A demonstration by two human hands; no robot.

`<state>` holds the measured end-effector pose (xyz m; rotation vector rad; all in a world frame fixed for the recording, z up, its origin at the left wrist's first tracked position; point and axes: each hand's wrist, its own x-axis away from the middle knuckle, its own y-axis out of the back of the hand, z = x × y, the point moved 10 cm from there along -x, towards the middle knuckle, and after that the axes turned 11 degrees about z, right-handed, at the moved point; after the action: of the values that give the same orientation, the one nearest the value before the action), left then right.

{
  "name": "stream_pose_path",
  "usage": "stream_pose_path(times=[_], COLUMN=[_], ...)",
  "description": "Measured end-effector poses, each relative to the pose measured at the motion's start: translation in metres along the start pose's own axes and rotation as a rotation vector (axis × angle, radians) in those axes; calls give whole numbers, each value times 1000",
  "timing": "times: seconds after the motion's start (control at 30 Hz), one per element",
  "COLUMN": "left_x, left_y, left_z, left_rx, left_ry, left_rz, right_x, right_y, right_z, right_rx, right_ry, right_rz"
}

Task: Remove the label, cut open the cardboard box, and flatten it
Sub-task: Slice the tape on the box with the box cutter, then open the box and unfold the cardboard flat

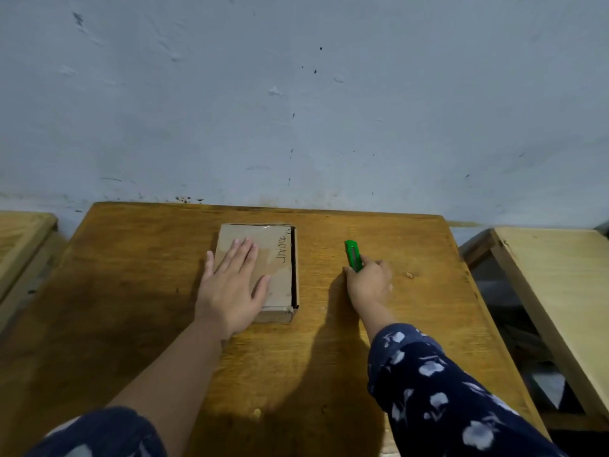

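Note:
A flat brown cardboard box (280,255) lies on the wooden table (131,291), near its far middle. Clear tape and handwritten letters show along the box's right side, and a dark gap runs down its right edge. My left hand (230,285) rests flat on the box top, fingers spread. To the right of the box, my right hand (370,282) is closed around a green utility knife (353,254), whose front end points away from me and lies low over the table. I cannot see any blade sticking out.
A pale blue wall (296,110) rises right behind the table's far edge. Another wooden table (19,239) stands to the left and a lighter one (560,291) to the right, with a gap and dark clutter between. A small crumb (409,275) lies right of my hand.

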<state>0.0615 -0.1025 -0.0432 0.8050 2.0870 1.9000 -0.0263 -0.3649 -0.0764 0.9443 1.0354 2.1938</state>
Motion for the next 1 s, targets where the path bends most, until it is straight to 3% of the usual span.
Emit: stream_pose_path(times=[0.1, 0.2, 0.3, 0.4, 0.53, 0.7, 0.83, 0.9, 1.0], left_x=[1, 3, 4, 4, 5, 12, 17, 19, 20], left_y=[1, 3, 4, 4, 4, 4, 4, 5, 5], left_z=[-1, -3, -3, -2, 0, 9, 15, 19, 25], left_rx=[20, 13, 6, 7, -3, -21, -9, -9, -13], left_ry=[-5, -7, -5, -6, -29, -29, -28, -35, -37], left_rz=[-11, -21, -21, -16, -7, 6, 17, 21, 37], right_x=[18, 35, 54, 57, 41, 47, 59, 62, 69], right_y=[5, -18, -41, -44, -40, -46, -60, -64, -48], right_z=[41, 92, 119, 114, 70, 64, 85, 87, 83], right_rx=[84, -160, -243, -323, -390, 47, 245, 200, -56], right_ry=[185, 410, 500, 471, 225, 240, 288, 278, 291], right_rz=[-145, 15, 200, 228, 175, 108, 139, 162, 171])
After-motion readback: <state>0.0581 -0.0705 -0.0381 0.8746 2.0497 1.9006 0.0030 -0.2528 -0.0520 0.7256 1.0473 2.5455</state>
